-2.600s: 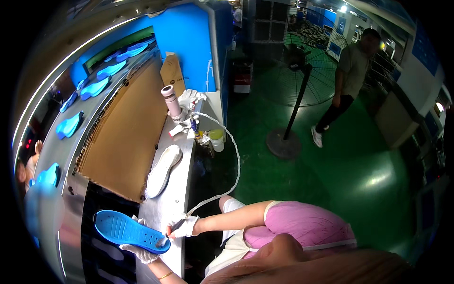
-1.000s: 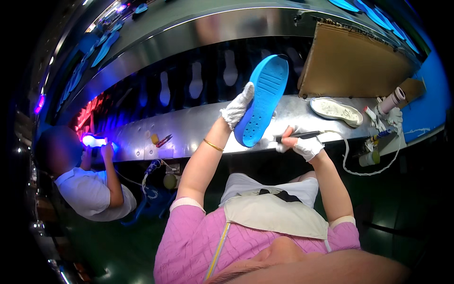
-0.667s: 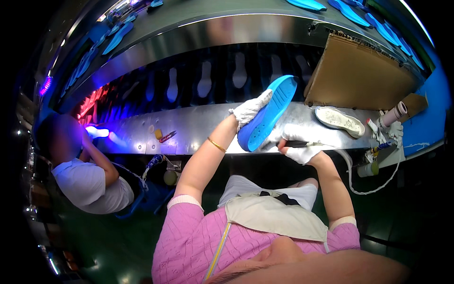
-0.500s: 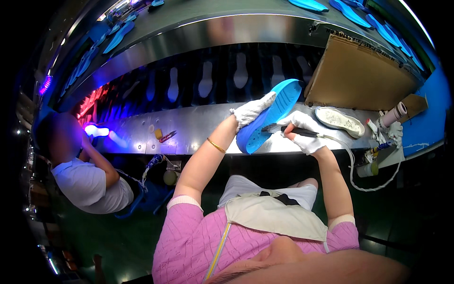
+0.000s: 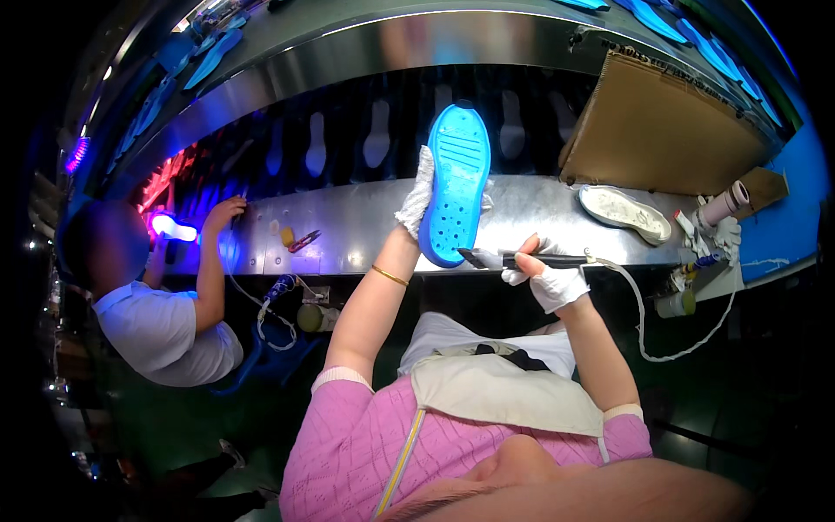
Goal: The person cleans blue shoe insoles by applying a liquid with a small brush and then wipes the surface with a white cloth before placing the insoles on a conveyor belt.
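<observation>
A bright blue shoe sole (image 5: 458, 165) stands nearly upright over the bench edge, its inner face with ridges and small holes turned toward me. My left hand (image 5: 417, 198), in a white glove, is closed around it from the left side and behind; most of its fingers are hidden. With my right hand (image 5: 557, 280), in a white glove with bare fingertips, I grip a black-handled brush (image 5: 489, 258). A pale hose leads from the end of its handle. The bristles meet the lower right edge of the sole; whether they touch it I cannot tell.
On the metal bench (image 5: 348, 209) lie a white shoe part (image 5: 624, 213), red snips (image 5: 304, 240) and a yellow block (image 5: 287, 236). A cardboard sheet (image 5: 670, 126) leans at the right near tubes and bottles. At left another person (image 5: 165, 326) sits by a glowing sole. Dark sole-shaped pieces line the back.
The sole has swung from a rightward tilt to nearly upright. The brush has moved left and down to the sole's lower end. The other person's hand has risen.
</observation>
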`<action>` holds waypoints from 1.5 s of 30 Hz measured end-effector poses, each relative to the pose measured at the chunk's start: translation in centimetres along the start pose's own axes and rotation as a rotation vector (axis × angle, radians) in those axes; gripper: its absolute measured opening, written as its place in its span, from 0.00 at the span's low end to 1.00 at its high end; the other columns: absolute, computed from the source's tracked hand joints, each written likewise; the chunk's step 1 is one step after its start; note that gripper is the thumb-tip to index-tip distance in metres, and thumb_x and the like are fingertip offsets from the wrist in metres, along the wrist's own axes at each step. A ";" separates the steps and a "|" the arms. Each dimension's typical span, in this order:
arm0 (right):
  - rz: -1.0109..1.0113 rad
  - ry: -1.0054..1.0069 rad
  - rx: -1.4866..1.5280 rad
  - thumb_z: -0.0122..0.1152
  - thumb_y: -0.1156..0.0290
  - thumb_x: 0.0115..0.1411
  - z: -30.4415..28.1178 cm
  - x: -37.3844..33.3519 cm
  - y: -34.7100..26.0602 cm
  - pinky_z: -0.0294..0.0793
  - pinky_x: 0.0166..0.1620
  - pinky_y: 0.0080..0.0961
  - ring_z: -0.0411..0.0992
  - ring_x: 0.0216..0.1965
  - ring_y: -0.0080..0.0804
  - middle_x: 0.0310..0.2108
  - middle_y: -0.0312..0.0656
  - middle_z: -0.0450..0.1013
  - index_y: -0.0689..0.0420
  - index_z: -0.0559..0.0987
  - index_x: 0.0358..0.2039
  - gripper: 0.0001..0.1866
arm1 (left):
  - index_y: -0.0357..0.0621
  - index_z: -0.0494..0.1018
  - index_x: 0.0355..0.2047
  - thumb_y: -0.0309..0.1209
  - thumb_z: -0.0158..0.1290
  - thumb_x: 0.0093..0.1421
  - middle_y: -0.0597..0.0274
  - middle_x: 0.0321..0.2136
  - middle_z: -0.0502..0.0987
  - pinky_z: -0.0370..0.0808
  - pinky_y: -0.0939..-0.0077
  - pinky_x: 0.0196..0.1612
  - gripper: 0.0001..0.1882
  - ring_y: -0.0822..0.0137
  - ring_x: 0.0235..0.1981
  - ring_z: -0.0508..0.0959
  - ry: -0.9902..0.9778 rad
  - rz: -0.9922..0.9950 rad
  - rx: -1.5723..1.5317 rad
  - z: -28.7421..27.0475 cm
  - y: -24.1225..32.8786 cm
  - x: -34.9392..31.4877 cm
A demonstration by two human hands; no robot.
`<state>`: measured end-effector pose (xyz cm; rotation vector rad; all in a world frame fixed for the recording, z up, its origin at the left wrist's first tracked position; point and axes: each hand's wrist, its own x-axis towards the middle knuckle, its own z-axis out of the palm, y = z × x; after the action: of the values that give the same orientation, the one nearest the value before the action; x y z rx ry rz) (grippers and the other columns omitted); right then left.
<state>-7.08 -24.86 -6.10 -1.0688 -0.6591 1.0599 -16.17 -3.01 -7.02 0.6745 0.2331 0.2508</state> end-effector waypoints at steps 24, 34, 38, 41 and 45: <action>-0.212 0.166 0.026 0.61 0.71 0.56 -2.0 0.9 2.5 0.72 0.38 0.22 0.71 0.31 0.23 0.29 0.38 0.72 0.57 0.72 0.30 0.07 | 0.39 0.56 0.58 0.59 0.38 0.60 0.57 0.52 0.65 0.64 0.69 0.56 0.38 0.61 0.50 0.67 0.167 0.325 -0.150 -5.6 -4.8 0.9; -0.100 0.312 -0.213 0.61 0.69 0.56 -3.0 2.7 3.0 0.70 0.34 0.19 0.70 0.27 0.21 0.25 0.35 0.74 0.58 0.76 0.31 0.06 | 0.39 0.65 0.49 0.40 0.50 0.57 0.55 0.45 0.71 0.64 0.68 0.55 0.23 0.59 0.49 0.70 0.544 0.444 0.719 -12.2 -8.3 -1.1; -0.142 0.267 -0.195 0.61 0.69 0.56 -3.7 2.9 2.9 0.70 0.35 0.19 0.70 0.27 0.21 0.25 0.35 0.74 0.59 0.76 0.32 0.07 | 0.39 0.66 0.47 0.40 0.50 0.57 0.55 0.44 0.72 0.65 0.67 0.53 0.22 0.59 0.47 0.70 0.349 0.256 0.332 -6.3 -8.2 -2.4; -0.150 0.243 -0.118 0.63 0.71 0.54 -4.3 2.9 3.3 0.71 0.38 0.21 0.71 0.32 0.23 0.29 0.37 0.74 0.59 0.76 0.33 0.08 | 0.40 0.66 0.46 0.40 0.50 0.57 0.56 0.43 0.72 0.66 0.67 0.52 0.21 0.59 0.47 0.71 0.267 0.174 0.438 -2.7 -8.9 -2.3; -0.322 0.206 -0.337 0.64 0.79 0.51 -4.3 2.3 4.4 0.70 0.46 0.23 0.71 0.39 0.26 0.35 0.38 0.74 0.57 0.75 0.32 0.08 | 0.40 0.67 0.44 0.40 0.49 0.56 0.56 0.42 0.72 0.67 0.66 0.51 0.20 0.59 0.45 0.71 0.237 0.203 1.511 2.2 -9.4 -2.9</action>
<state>-4.18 -23.90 -11.90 -1.2904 -0.8278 0.5620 -16.86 -12.29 -10.98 2.1776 0.5883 0.3275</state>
